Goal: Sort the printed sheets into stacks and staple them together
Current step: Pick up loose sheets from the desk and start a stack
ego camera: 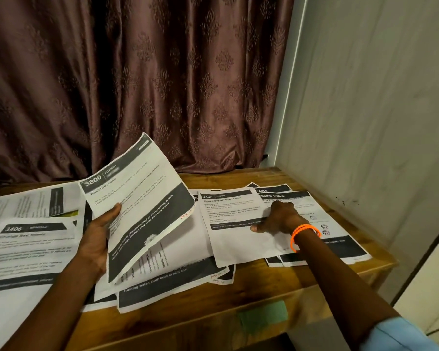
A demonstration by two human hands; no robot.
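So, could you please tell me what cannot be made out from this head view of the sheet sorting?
- Small body text on the 2437 sheet: too small and blurred.
- Sheets under the 3800 sheet, which the left hand holds: mostly covered.
- Dressing-table sheets: partly hidden by the right hand and its arm.
- 3406 sheet: blurred, cut off by the left edge.
- A stapler: none visible.

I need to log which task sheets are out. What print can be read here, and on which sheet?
"3800", "KITCHEN", "Wash baby bottle": sheet in the left hand.
"2437", "Brew a Cup of Instant Coffee": sheet under the right hand.
"3406", perhaps "Change Bed Sheets": sheet at left.
"...ESSING TABLE": sheet at right, partly covered.
"running water, cloth hook in bathroom": lower sheet.
Body text and red handwriting: too small or blurred.
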